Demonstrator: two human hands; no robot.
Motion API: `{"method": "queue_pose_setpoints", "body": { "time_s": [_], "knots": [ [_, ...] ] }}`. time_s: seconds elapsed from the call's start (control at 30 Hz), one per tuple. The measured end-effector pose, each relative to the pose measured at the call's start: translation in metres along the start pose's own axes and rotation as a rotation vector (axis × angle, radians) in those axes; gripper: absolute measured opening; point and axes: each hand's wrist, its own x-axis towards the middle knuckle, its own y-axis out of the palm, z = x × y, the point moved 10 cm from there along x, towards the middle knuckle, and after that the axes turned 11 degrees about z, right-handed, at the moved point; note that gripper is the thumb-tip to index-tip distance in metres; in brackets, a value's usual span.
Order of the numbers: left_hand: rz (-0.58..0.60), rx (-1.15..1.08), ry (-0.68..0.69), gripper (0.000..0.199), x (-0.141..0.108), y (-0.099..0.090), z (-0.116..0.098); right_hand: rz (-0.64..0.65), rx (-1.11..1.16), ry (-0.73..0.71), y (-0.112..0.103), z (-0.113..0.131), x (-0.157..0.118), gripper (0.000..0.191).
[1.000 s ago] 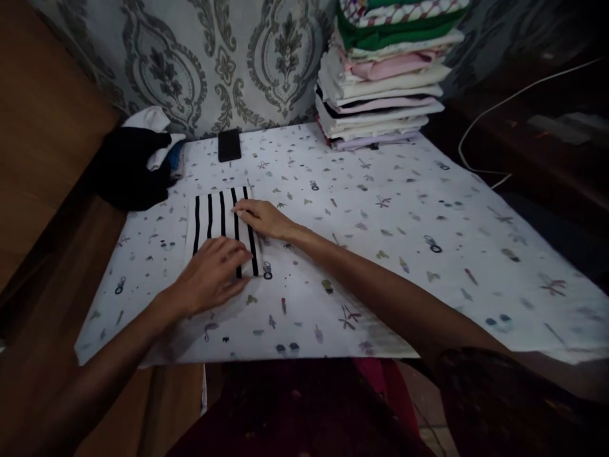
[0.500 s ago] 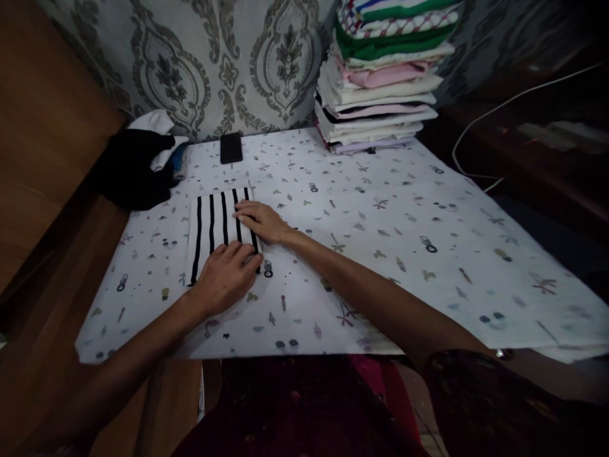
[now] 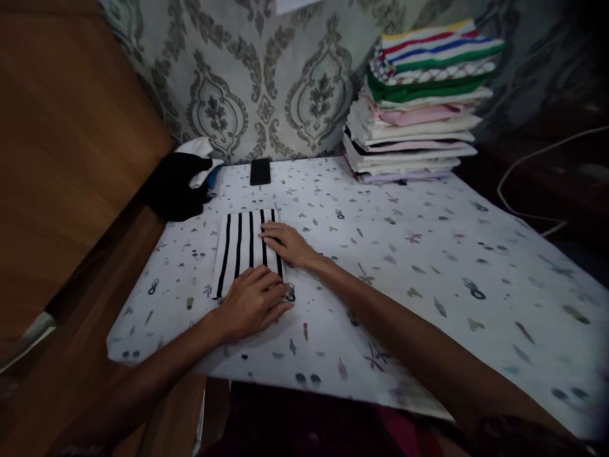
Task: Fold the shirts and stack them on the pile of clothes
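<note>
Partly under left grip [image 3: 254, 303], partly under right grip [image 3: 291, 244], folded striped cloth [image 3: 244, 246]

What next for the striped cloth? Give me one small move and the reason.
Probably slip the left hand under the near edge of the striped cloth: the cloth lies folded in a flat rectangle, that hand is at its near edge, the right hand rests at its right side, and a stack of folded cloths stands farther back.

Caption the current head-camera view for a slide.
Left hand and right hand on a folded black-striped white cloth, a stack of folded fabrics behind, to the right.
</note>
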Motion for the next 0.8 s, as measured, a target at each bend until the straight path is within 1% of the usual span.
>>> {"method": "queue_pose_setpoints", "body": {
  "time_s": [0.07, 0.13, 0.2, 0.3, 0.4, 0.5, 0.67, 0.8],
  "knots": [
    [-0.046, -0.038, -0.097, 0.029, -0.007, -0.008, 0.015, -0.009, -0.057, 0.01, -0.004, 0.006, 0.002, 0.037],
    [-0.059, 0.007, -0.218, 0.033, -0.017, -0.008, 0.033, 0.004, -0.131, 0.01, -0.007, 0.016, 0.009, 0.037],
    [-0.02, 0.087, -0.324, 0.042, -0.025, 0.0, 0.05, 0.081, -0.187, -0.013, -0.001, 0.028, 0.022, 0.039],
    [0.078, 0.154, -0.415, 0.06, -0.036, 0.023, 0.066, 0.248, -0.234, -0.054, 0.019, 0.042, 0.046, 0.043],
    [0.125, 0.163, -0.452, 0.063, -0.041, 0.041, 0.069, 0.363, -0.276, -0.088, 0.039, 0.044, 0.073, 0.05],
    [0.124, 0.16, -0.466, 0.064, -0.043, 0.047, 0.069, 0.404, -0.315, -0.084, 0.05, 0.035, 0.096, 0.056],
    [0.105, 0.157, -0.471, 0.065, -0.044, 0.049, 0.07, 0.452, -0.31, -0.06, 0.055, 0.016, 0.124, 0.061],
    [0.106, 0.168, -0.476, 0.064, -0.043, 0.05, 0.07, 0.468, -0.285, -0.011, 0.053, 0.005, 0.141, 0.062]
  ]
}}
